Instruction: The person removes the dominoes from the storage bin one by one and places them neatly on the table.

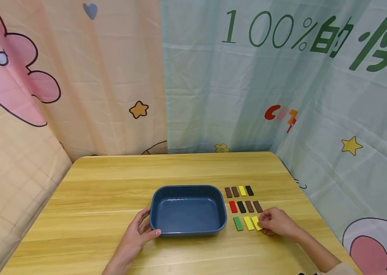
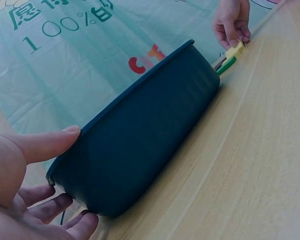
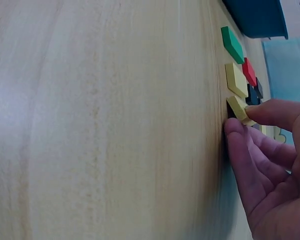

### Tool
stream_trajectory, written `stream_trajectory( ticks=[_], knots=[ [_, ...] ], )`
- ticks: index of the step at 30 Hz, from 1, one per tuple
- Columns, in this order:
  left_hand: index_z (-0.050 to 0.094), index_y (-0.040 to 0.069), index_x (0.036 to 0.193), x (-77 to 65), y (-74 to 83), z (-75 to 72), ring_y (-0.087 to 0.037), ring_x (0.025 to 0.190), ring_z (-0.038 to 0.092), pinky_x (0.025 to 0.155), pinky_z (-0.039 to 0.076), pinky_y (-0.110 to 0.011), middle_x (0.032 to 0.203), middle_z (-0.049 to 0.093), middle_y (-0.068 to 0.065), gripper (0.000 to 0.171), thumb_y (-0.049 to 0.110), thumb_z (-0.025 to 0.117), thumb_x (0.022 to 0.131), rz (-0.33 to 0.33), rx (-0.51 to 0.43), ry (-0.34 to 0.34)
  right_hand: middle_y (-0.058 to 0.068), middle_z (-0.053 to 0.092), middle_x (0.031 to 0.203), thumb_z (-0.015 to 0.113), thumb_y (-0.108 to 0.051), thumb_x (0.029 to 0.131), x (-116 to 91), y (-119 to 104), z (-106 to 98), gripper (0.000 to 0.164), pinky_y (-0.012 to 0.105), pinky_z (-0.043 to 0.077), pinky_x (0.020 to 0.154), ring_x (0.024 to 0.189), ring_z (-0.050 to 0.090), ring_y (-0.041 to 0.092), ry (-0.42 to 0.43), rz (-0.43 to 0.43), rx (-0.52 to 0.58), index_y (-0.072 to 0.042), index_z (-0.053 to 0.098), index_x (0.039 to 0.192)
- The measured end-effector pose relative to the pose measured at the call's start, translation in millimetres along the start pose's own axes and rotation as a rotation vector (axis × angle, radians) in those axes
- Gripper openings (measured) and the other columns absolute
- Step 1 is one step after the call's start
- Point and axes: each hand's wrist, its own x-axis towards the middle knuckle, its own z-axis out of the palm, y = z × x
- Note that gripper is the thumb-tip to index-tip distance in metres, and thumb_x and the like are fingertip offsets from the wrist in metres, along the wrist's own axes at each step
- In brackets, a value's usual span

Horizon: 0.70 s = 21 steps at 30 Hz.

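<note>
A dark blue rectangular basin (image 1: 188, 215) stands on the table. My left hand (image 1: 135, 235) holds its near left corner; in the left wrist view the thumb (image 2: 52, 144) lies against the rim and the other fingers touch the end wall lower down. To the right, my right hand (image 1: 277, 222) pinches a small yellow block (image 3: 239, 110), which tilts up between thumb and fingertips at the end of the nearest row. Beside it in that row lie another yellow block (image 1: 248, 223) and a green block (image 1: 237, 224).
Two more rows of small flat blocks lie behind: a red block (image 1: 233, 206), black block (image 1: 241, 207) and brown blocks in the middle row; brown, yellow (image 1: 242, 190) and black in the far row. Printed curtains (image 1: 214, 95) hang close behind the wooden table (image 1: 104, 198).
</note>
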Motion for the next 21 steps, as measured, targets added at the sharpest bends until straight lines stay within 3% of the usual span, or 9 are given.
stream_trajectory(
  ticks=[16,21],
  knots=[
    [0.039,0.008,0.156,1.6,0.9,3.7,-0.042,0.140,0.045,0.105,0.050,-0.044,0.161,0.035,-0.020,0.079,0.006,0.081,0.089,-0.001,0.009,-0.004,0.003,0.064,0.068,0.076,-0.008,0.091,-0.5,-6.6,-0.6,0.010,0.033,0.055,0.051,0.059,0.062,0.020,0.060,-0.022,-0.174,-0.003,0.068,0.086],
    [0.030,0.008,0.160,2.0,2.4,-0.5,-0.043,0.146,0.035,0.113,0.041,-0.051,0.164,0.031,-0.019,0.084,0.008,0.079,0.091,0.027,0.036,-0.014,0.001,0.063,0.072,0.075,-0.010,0.092,6.9,-18.3,-4.1,0.008,0.030,0.051,0.053,0.062,0.060,0.018,0.138,-0.046,-0.293,-0.005,0.070,0.089]
  ],
)
